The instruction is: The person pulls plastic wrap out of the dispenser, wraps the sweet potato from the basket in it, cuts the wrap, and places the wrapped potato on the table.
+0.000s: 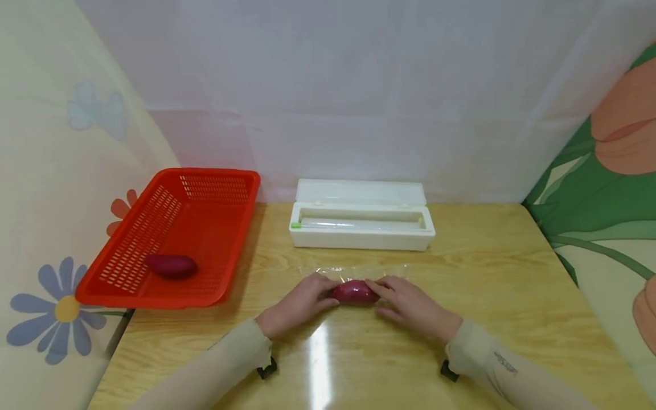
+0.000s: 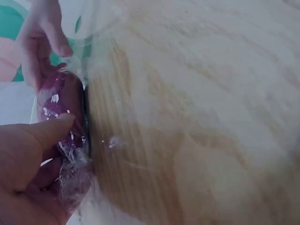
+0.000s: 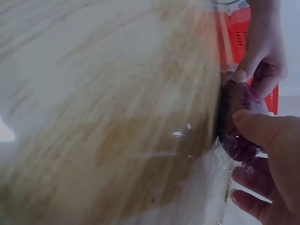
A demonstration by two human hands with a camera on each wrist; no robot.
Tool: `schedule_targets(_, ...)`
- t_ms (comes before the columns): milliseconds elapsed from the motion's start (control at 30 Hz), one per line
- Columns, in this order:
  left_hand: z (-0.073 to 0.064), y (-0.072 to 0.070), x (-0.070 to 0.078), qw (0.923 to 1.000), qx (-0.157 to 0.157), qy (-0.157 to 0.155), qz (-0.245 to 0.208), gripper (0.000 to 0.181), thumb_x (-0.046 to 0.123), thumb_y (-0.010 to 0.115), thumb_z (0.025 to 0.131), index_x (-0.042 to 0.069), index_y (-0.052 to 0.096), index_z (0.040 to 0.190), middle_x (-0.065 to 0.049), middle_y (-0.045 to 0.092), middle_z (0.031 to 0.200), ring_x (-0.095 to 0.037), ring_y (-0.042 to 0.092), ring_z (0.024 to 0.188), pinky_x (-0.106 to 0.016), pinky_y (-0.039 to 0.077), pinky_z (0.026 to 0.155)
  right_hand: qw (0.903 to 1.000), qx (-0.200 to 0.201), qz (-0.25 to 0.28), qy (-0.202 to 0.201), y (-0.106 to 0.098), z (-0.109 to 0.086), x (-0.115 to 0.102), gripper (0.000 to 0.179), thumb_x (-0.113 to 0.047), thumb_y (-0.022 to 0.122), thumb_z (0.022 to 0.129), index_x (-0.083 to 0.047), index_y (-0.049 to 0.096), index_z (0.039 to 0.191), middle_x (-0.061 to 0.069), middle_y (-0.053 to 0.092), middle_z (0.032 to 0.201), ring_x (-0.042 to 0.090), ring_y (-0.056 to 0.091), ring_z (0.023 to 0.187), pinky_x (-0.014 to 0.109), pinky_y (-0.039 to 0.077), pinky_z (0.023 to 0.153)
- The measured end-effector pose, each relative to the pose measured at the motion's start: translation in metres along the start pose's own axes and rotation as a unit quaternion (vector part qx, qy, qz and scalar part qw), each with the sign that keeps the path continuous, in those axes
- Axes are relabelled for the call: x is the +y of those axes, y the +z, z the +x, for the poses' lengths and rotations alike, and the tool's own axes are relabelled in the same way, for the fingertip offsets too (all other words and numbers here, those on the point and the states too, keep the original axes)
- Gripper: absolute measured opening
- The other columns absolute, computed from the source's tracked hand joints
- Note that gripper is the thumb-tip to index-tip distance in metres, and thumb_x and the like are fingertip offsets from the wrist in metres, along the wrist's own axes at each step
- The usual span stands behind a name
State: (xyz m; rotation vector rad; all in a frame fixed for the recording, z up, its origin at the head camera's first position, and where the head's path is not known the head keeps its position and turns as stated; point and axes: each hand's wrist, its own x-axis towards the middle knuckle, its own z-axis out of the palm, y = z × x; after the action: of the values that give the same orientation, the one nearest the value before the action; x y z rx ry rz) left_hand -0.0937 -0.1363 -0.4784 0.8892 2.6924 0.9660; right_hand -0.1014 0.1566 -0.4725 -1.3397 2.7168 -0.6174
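A purple sweet potato [image 1: 355, 292] lies near the middle of the wooden table, wrapped in shiny clear plastic film [image 2: 75, 176]. My left hand [image 1: 302, 303] grips its left end between thumb and fingers. At the other end my right hand [image 1: 416, 307] holds it the same way, its thumb [image 3: 253, 124] pressing on the film-covered skin in the right wrist view. Crumpled film bunches out at the end by my left hand, and a thin sheet spreads on the table behind the sweet potato. Parts of both ends are hidden under my fingers.
At the back left stands a red plastic basket [image 1: 241, 228] with another purple sweet potato [image 1: 171, 266] inside. A white film dispenser box [image 1: 364, 240] with its lid raised sits behind my hands, a roll of film [image 1: 359, 223] in it. Cloth hangs behind and beside the table [image 1: 502, 273].
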Motion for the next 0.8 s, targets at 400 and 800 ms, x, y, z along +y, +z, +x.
schedule_targets(400,-0.004,0.008,0.005,0.9980,0.035,-0.039,0.036,0.048,0.010,0.071,0.099,-0.006,0.058,0.142,-0.015,0.061,0.110,-0.023,0.058,0.098,-0.041,0.055,0.088,0.9996,0.014,-0.010,0.024,0.005,0.008,0.004,0.059,-0.023,0.069,0.102,-0.003,0.049,0.154,0.008,0.069,0.133,0.025,0.062,0.113,0.046,0.052,0.101)
schedule_targets(800,0.003,0.000,0.000,0.9985,0.023,-0.045,0.022,0.034,0.015,0.068,0.102,0.001,0.066,0.133,-0.010,0.069,0.108,-0.021,0.062,0.098,-0.041,0.054,0.088,0.9986,0.015,-0.017,0.049,0.002,0.017,0.018,0.042,-0.030,0.068,0.102,-0.010,0.064,0.139,0.005,0.072,0.114,0.022,0.063,0.106,0.045,0.051,0.098)
